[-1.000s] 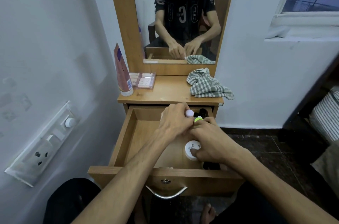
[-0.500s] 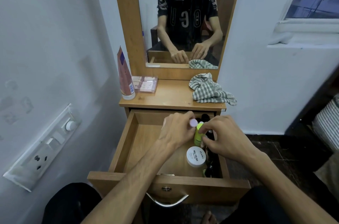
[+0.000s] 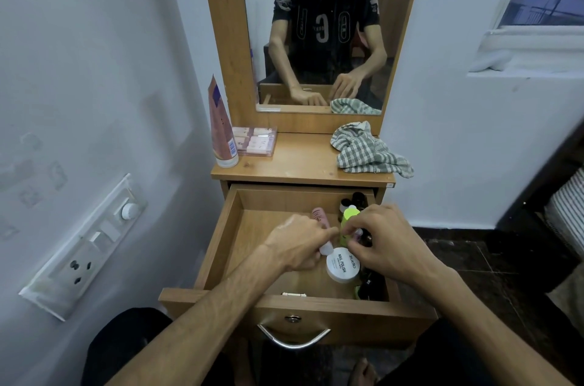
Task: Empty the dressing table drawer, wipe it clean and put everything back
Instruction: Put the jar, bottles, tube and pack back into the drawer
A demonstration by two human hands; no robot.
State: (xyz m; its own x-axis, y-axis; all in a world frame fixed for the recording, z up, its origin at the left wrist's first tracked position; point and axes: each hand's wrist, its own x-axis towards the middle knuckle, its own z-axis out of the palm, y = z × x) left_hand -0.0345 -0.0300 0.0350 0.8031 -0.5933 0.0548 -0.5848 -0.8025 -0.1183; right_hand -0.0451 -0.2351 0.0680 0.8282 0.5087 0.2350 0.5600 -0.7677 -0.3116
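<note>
The wooden drawer (image 3: 221,237) is pulled out. My left hand (image 3: 294,243) grips a pink tube (image 3: 319,216) with a white end, held low over the drawer floor. My right hand (image 3: 382,243) pinches a small pale-capped item (image 3: 358,231) beside a bright green bottle (image 3: 349,214); what lies under the cap is hidden. A white round jar marked nail polish (image 3: 343,267) lies just below both hands. Dark bottles (image 3: 357,198) stand in the back right corner and more dark items (image 3: 369,286) line the right side. A checked cloth (image 3: 369,152) lies crumpled on the tabletop (image 3: 300,164).
A tall pink tube (image 3: 222,129) and a clear box of pale pink pieces (image 3: 255,141) stand at the tabletop's back left, below the mirror (image 3: 316,38). A switch panel (image 3: 85,246) is on the left wall. The drawer's left half shows bare wood.
My left hand has lowered and tipped the pink tube toward the drawer floor. My right hand left the white jar and now meets the left hand by the green bottle.
</note>
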